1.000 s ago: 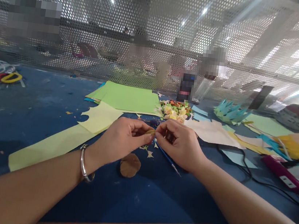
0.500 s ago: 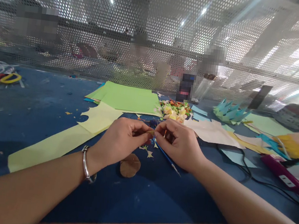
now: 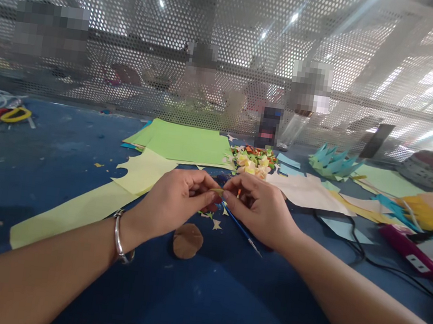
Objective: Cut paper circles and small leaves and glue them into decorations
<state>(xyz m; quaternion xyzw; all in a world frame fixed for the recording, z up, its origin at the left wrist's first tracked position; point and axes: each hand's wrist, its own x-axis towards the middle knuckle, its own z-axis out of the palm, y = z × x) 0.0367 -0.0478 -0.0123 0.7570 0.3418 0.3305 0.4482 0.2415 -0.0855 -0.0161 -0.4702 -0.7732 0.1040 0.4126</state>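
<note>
Between the fingertips of both hands is a small yellowish strip [image 3: 217, 190], mostly covered; it looks like paper. My left hand [image 3: 178, 193] pinches its left end, and my right hand [image 3: 261, 205] pinches its right end. Under my right hand lies a thin blue tool [image 3: 242, 230] with a pointed metal tip. A round brown disc [image 3: 187, 241] rests on the table just below my left hand. Tiny cut paper scraps [image 3: 216, 225] are scattered between the hands. Behind them sits a heap of small cream paper flowers [image 3: 255, 163] with orange and green bits.
Green paper sheets [image 3: 187, 142] and pale yellow cut paper [image 3: 144, 170] lie left of centre. Red and yellow-handled scissors [image 3: 16, 115] are at far left. To the right are white paper [image 3: 308, 190], blue folded paper spikes [image 3: 334, 162], and a purple power strip [image 3: 414, 254] with a black cable.
The fingertips have drawn slightly apart, so more of the yellowish strip shows between them. My left wrist has shifted a little to the left. The things on the table stay put.
</note>
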